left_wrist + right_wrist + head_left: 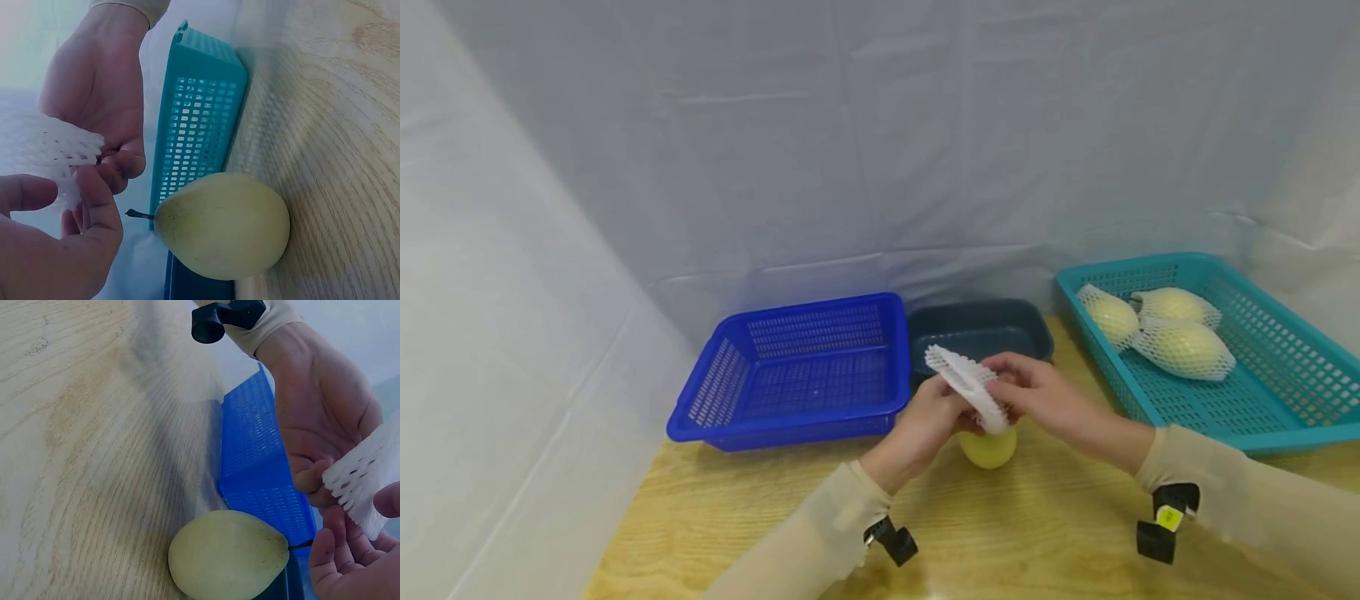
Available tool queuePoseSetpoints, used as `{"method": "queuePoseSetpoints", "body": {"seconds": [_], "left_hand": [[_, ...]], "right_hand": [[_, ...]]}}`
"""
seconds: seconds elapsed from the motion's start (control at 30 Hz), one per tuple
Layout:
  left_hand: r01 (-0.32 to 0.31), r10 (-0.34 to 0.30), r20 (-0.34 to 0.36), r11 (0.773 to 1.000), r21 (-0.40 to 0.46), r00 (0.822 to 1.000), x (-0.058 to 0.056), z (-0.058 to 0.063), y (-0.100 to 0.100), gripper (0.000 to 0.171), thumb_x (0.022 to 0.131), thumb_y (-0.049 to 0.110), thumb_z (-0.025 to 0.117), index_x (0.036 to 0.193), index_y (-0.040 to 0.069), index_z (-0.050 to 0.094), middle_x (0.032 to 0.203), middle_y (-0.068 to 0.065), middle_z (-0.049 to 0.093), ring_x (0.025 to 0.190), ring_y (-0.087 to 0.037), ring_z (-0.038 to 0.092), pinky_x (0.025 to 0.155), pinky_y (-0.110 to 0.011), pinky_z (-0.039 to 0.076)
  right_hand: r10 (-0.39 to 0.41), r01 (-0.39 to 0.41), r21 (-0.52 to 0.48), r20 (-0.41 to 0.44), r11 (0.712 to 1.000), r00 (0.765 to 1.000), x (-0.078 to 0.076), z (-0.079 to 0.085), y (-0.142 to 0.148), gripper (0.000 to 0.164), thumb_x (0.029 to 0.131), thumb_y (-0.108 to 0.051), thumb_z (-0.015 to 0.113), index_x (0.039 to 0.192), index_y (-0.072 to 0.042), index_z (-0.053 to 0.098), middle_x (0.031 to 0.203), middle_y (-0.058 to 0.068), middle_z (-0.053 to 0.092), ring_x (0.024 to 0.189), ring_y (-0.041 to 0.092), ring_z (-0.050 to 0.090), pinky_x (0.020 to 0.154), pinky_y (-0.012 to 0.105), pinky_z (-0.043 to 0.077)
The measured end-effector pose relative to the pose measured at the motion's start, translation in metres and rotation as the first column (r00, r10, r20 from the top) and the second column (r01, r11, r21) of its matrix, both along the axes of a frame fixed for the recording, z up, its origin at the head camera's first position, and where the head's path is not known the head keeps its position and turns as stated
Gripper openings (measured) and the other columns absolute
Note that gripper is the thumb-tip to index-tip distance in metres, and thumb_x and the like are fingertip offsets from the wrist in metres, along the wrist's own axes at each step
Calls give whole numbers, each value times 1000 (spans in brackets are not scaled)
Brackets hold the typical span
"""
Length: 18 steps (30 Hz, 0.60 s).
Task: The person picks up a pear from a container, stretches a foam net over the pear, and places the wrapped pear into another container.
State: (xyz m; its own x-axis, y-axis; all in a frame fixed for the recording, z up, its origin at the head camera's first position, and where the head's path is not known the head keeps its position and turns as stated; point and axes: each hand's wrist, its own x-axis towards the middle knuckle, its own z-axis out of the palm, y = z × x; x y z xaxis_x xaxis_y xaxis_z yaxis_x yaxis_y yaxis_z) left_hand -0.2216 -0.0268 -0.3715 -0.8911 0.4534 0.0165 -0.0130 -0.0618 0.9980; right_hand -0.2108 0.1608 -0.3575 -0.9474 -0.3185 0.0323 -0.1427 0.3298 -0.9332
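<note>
A bare pale yellow pear (988,450) stands upright on the wooden table, its dark stem pointing up in both wrist views. Just above it, both hands hold a white foam net sleeve (970,385). The left hand (925,419) grips one side of the sleeve's lower edge between thumb and fingers. Opposite it, the right hand (1047,404) pinches the other side, fingertips close to the left hand's. In the left wrist view the net's rim (81,150) sits higher than the pear (225,225), with the stem beside the fingers.
A blue basket (816,417) stands at the left. Behind the hands is a dark teal tray (992,312). On the right, a turquoise basket (1285,433) holds several net-wrapped pears (1187,350). A grey-white sheet (865,150) hangs behind the table.
</note>
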Motion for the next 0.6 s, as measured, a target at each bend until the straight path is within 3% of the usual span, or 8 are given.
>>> {"method": "queuePoseSetpoints", "body": {"seconds": [0.1, 0.3, 0.5, 0.6], "left_hand": [[-14, 16, 41, 999, -49, 999, 1, 2, 1, 32, 98, 11, 56, 127, -1, 60, 100, -7, 67, 75, -12, 62, 67, -25, 53], [26, -18, 87, 995, -97, 996, 2, 6, 2, 30, 99, 17, 56, 124, 1, 59, 89, -3, 62, 69, -13, 60, 60, -23, 50], [24, -22, 43, 998, -54, 999, 2, 4, 2, 29, 101, 15, 54, 124, -1, 61, 90, -2, 68, 78, -13, 64, 69, -26, 53], [16, -15, 53, 999, -31, 998, 2, 4, 2, 32, 98, 14, 56, 127, -1, 59, 100, -6, 70, 84, -14, 66, 77, -31, 56]], "right_hand": [[-2, 2, -4, 4, 1000, 1000, 1, -1, 1, 40, 104, -23, 55, 139, -4, 51, 98, 11, 66, 86, 22, 63, 75, 39, 55], [-27, 26, 31, 17, 999, 999, 1, -1, 2, 40, 105, -22, 53, 139, -2, 50, 95, 10, 68, 79, 21, 61, 70, 37, 54], [-36, 36, 14, 11, 999, 999, 3, -3, 2, 39, 104, -22, 56, 137, -3, 51, 89, 9, 65, 78, 22, 60, 69, 37, 53], [-21, 21, -6, 1, 1000, 1000, 3, -5, 2, 40, 104, -20, 55, 140, -2, 48, 98, 12, 66, 81, 22, 60, 70, 36, 53]]}}
